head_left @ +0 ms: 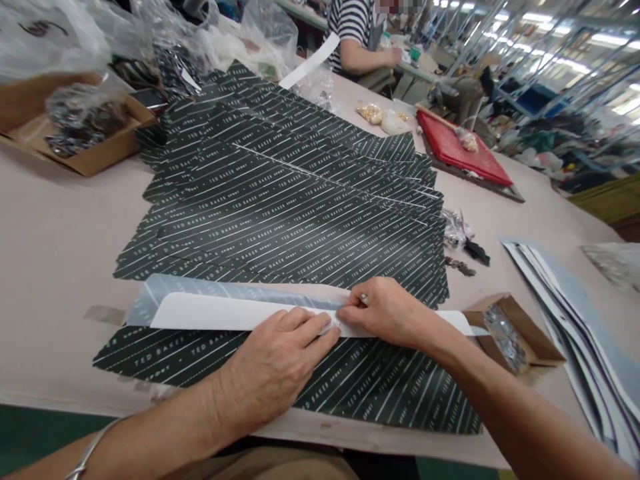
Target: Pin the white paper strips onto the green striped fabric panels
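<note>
The person's left hand (287, 353) lies palm down with its fingers loosely extended across a long, smooth white strip (210, 313), while the right hand (385, 308), just beside it, is closed in a pinch around a small, slender, silver-tipped object (364, 300) mostly hidden by the fingers. Beneath both hands, the strip rests on a dark green fabric panel (365, 393) printed with white diagonal lines and lettering. Beyond the hands, matching dark printed pieces (285, 207) form a wide, layered pile on the pale pinkish table (60, 267).
</note>
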The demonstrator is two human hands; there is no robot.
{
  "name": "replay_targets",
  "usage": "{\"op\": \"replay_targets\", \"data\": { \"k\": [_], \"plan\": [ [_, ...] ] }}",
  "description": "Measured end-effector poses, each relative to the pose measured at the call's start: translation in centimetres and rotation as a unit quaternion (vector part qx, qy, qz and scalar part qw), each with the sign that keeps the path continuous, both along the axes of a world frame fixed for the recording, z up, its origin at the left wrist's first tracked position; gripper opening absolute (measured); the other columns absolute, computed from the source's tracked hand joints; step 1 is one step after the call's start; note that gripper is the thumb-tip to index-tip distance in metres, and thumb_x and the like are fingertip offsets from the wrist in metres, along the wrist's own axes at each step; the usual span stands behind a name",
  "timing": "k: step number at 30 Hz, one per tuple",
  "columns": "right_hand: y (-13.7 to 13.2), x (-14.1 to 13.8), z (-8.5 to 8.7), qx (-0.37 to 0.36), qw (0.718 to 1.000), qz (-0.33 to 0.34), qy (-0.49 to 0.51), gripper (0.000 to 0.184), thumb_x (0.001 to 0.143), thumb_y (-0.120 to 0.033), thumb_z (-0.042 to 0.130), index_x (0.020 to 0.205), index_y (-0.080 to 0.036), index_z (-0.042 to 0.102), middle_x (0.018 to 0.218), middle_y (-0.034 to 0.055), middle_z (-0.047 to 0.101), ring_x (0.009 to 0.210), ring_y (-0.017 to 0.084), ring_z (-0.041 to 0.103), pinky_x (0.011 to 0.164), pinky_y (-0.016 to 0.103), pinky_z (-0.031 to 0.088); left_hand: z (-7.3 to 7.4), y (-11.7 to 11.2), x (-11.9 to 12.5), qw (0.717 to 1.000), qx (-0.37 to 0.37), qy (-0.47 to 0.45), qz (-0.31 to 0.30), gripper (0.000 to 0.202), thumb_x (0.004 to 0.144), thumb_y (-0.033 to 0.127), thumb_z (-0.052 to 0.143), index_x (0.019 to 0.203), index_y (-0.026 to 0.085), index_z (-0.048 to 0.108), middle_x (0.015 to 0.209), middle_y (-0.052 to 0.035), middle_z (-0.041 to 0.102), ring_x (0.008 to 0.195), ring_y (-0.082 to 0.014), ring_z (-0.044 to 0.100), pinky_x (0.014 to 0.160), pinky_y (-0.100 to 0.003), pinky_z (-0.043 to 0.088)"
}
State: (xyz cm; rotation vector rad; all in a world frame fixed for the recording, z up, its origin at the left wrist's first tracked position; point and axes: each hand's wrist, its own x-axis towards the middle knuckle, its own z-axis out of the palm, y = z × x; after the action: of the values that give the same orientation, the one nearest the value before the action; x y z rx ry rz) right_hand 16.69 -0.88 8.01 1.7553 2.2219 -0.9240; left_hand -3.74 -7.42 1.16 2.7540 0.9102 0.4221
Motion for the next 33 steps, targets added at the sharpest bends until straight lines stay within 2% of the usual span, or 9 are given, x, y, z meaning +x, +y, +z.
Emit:
{"op": "replay_targets", "data": {
  "k": [5, 12, 17, 21, 26, 30, 33],
  "plan": [
    [1.0, -0.3, 0.2, -0.071, 0.997, -0.008, -0.015, 0.021, 0.074, -0.029, 0.063, 0.064, -0.014, 0.073, 0.051, -0.0034, 0.053, 0.053, 0.009, 0.046, 0.048, 0.022, 0.03, 0.0, 0.1, -0.1, 1.0, -0.01, -0.022, 0.014, 0.035, 0.097, 0.011, 0.043, 0.129, 0.018, 0.053, 0.12, -0.0048, 0.059, 0.1, -0.0228, 0.054, 0.084, -0.04, 0.05],
    [2.3, -0.6, 0.2, -0.114, 0.993, 0.005, -0.039, 0.018, 0.072, -0.029, 0.065, 0.066, -0.015, 0.075, 0.048, -0.0038, 0.051, 0.048, 0.009, 0.044, 0.043, 0.022, 0.03, -0.3, 0.2, 0.1, 0.999, -0.01, -0.045, 0.011, 0.031, 0.097, 0.013, 0.044, 0.127, 0.016, 0.054, 0.119, -0.0032, 0.061, 0.1, -0.0226, 0.055, 0.081, -0.039, 0.05],
    [2.9, -0.4, -0.2, -0.165, 0.986, 0.004, -0.028, 0.018, 0.073, -0.028, 0.063, 0.065, -0.015, 0.073, 0.046, -0.0023, 0.058, 0.045, 0.009, 0.048, 0.043, 0.021, 0.034, -0.6, 0.0, 0.0, 0.999, -0.031, -0.038, 0.003, 0.034, 0.1, 0.016, 0.044, 0.133, 0.015, 0.05, 0.125, -0.0028, 0.06, 0.105, -0.0228, 0.054, 0.085, -0.04, 0.049],
    [2.8, -0.7, -0.4, -0.143, 0.988, 0.014, -0.055, 0.016, 0.072, -0.027, 0.065, 0.066, -0.015, 0.073, 0.047, -0.0021, 0.059, 0.045, 0.009, 0.048, 0.042, 0.022, 0.031, -0.7, 0.0, 0.0, 0.999, -0.032, -0.04, 0.001, 0.035, 0.1, 0.014, 0.041, 0.133, 0.014, 0.051, 0.126, -0.0028, 0.06, 0.106, -0.0221, 0.054, 0.083, -0.04, 0.049],
    [3.1, -1.3, -0.3, -0.107, 0.99, 0.047, -0.082, 0.012, 0.071, -0.026, 0.069, 0.065, -0.016, 0.073, 0.05, -0.001, 0.061, 0.046, 0.01, 0.05, 0.045, 0.023, 0.032, -0.3, 0.2, 0.1, 0.999, -0.033, -0.016, 0.007, 0.035, 0.099, 0.014, 0.041, 0.131, 0.014, 0.054, 0.123, -0.0039, 0.062, 0.096, -0.0222, 0.055, 0.075, -0.04, 0.049],
    [2.7, -1.6, 0.1, -0.102, 0.991, 0.046, -0.079, 0.015, 0.076, -0.026, 0.065, 0.069, -0.017, 0.076, 0.055, 0.0024, 0.067, 0.051, 0.012, 0.055, 0.047, 0.024, 0.032, 0.2, 0.4, 0.3, 0.999, -0.018, -0.032, 0.002, 0.038, 0.097, 0.011, 0.039, 0.13, 0.014, 0.056, 0.125, -0.0038, 0.063, 0.101, -0.0223, 0.057, 0.081, -0.039, 0.049],
    [1.1, -0.9, 1.4, -0.038, 0.995, 0.072, -0.066, 0.021, 0.08, -0.028, 0.062, 0.076, -0.015, 0.078, 0.067, 0.0076, 0.074, 0.059, 0.016, 0.062, 0.05, 0.025, 0.033, -0.6, 0.0, -0.2, 0.998, 0.035, -0.054, -0.002, 0.042, 0.092, 0.006, 0.038, 0.127, 0.015, 0.06, 0.127, -0.0038, 0.064, 0.107, -0.0214, 0.058, 0.091, -0.038, 0.046]
  ]
}}
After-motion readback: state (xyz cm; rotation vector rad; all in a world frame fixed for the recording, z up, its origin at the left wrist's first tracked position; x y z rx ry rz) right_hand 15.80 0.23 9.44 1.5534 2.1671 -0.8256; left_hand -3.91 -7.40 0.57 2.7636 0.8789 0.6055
